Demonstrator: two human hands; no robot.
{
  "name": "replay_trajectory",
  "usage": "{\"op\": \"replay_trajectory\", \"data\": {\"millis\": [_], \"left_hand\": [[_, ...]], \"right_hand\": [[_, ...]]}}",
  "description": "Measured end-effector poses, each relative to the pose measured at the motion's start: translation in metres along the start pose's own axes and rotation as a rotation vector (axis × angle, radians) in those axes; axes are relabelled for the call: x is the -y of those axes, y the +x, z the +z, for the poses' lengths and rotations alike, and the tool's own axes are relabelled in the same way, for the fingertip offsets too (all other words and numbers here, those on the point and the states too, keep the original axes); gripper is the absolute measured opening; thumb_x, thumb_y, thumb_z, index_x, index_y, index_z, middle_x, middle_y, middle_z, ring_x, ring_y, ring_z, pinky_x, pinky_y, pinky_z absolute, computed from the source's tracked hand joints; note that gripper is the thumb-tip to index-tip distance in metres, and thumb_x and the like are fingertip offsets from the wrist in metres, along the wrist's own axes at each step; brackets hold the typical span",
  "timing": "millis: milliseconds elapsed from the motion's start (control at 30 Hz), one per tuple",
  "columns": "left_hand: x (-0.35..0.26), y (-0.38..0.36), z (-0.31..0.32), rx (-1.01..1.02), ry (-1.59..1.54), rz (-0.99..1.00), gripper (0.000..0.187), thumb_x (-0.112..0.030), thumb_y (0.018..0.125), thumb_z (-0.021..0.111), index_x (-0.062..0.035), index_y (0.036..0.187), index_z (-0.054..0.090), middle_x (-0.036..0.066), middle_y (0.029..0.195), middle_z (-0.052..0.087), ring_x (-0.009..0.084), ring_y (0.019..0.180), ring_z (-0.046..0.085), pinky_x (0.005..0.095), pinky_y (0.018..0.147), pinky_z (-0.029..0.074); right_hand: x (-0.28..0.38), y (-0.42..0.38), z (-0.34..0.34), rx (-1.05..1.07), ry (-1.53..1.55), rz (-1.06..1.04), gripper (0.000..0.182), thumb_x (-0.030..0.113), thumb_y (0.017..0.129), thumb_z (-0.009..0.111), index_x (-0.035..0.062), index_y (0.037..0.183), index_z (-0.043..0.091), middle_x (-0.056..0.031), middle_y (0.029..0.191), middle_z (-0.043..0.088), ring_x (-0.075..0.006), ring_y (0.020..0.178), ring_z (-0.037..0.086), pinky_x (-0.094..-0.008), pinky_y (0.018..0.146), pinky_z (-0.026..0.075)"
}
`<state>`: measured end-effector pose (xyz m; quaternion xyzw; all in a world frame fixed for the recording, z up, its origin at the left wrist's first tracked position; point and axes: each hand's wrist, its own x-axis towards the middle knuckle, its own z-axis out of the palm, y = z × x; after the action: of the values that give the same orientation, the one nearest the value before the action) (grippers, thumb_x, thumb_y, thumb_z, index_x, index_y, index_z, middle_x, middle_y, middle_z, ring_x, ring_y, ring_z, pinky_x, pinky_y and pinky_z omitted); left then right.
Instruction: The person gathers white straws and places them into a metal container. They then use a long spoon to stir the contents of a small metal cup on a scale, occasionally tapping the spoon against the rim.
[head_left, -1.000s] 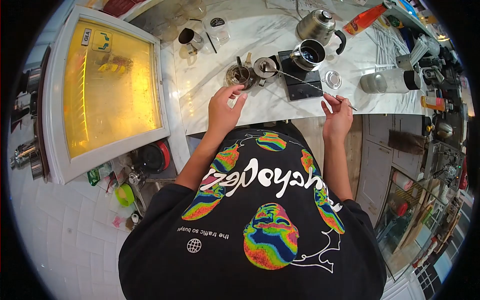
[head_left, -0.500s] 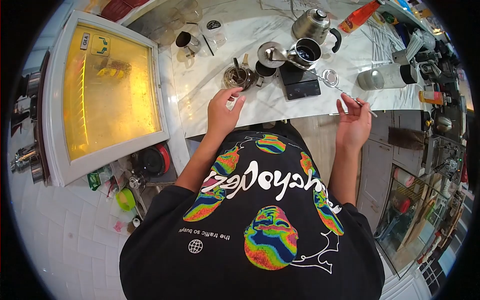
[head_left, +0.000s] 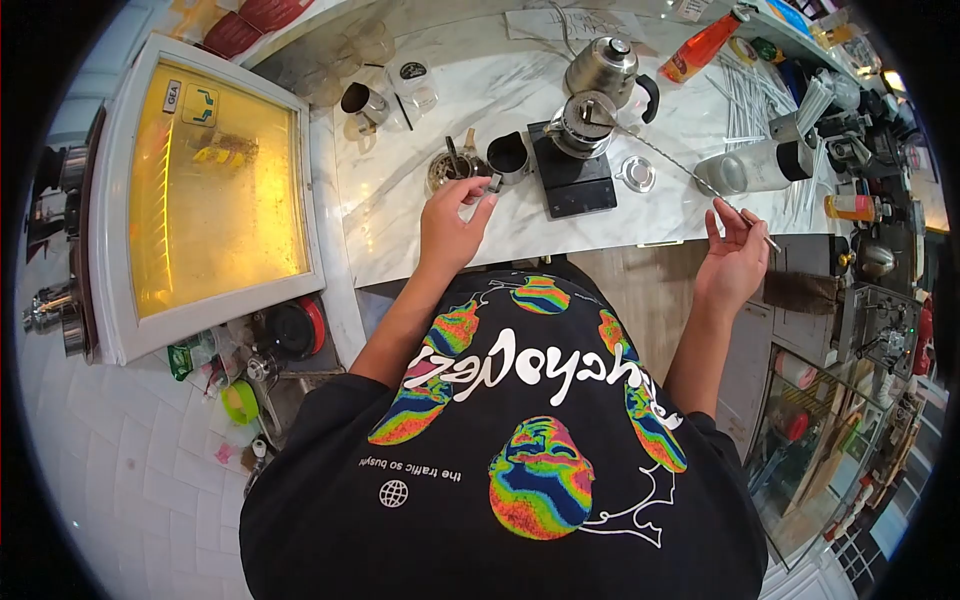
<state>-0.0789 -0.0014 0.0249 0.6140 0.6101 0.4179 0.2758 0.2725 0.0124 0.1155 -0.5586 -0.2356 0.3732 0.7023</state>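
**Long strainer held over the scale**

A long thin metal-handled round strainer (head_left: 588, 108) was pinched by the right hand (head_left: 735, 262), its head above the black square scale (head_left: 570, 182). Left of the scale, the left hand (head_left: 448, 228) rested, fingers loosely curled, beside a small glass jar (head_left: 447, 170).

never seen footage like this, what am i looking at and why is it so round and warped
This is one wide-angle camera worn on a person's head, looking down past their black shirt, which bends the edges. There is no machine, just two bare hands. The right hand holds a long thin bar spoon whose far end reaches a metal cup standing on a black scale. The left hand rests at a small dark pitcher beside a glass on the marble counter. A kettle stands behind.
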Motion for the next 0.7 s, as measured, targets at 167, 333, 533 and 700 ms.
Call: {"op": "replay_trajectory", "data": {"millis": [167,333,533,700], "left_hand": [[-0.019,0.022,0.015,-0.017,0.023,-0.01,0.029,-0.013,0.092,0.078,-0.0053,0.12,0.075,0.008,0.096,0.073,0.0167,0.086,0.069,0.0309,0.082,0.055],[-0.034,0.052,0.03,-0.014,0.045,-0.003,0.036,-0.019,0.092,0.079,-0.0074,0.125,0.073,0.008,0.099,0.073,0.018,0.089,0.069,0.0323,0.083,0.055],[-0.05,0.077,0.048,0.029,0.11,-0.07,0.048,-0.028,0.093,0.078,-0.0097,0.137,0.066,0.009,0.103,0.074,0.0214,0.094,0.069,0.0363,0.086,0.056],[-0.05,0.087,0.062,0.051,0.131,-0.073,0.045,-0.029,0.095,0.075,-0.0101,0.135,0.068,0.009,0.103,0.074,0.0222,0.094,0.069,0.0369,0.086,0.056]], "right_hand": [[-0.012,0.023,-0.005,0.014,-0.03,0.012,0.032,0.027,0.115,0.04,-0.0008,0.115,0.055,-0.0213,0.105,0.075,-0.0288,0.109,0.072,-0.0426,0.096,0.058],[-0.013,0.037,0.0,0.043,-0.046,0.024,0.031,0.027,0.115,0.041,-0.0003,0.112,0.056,-0.019,0.102,0.076,-0.0269,0.106,0.073,-0.0417,0.095,0.059],[-0.015,0.051,0.003,0.102,-0.087,0.015,0.032,0.028,0.115,0.042,0.0004,0.11,0.057,-0.0171,0.099,0.075,-0.0254,0.103,0.074,-0.0407,0.096,0.057],[-0.015,0.061,0.005,0.165,-0.139,-0.027,0.032,0.028,0.116,0.042,0.0015,0.111,0.059,-0.0164,0.096,0.076,-0.0256,0.102,0.074,-0.0412,0.1,0.054]]}}
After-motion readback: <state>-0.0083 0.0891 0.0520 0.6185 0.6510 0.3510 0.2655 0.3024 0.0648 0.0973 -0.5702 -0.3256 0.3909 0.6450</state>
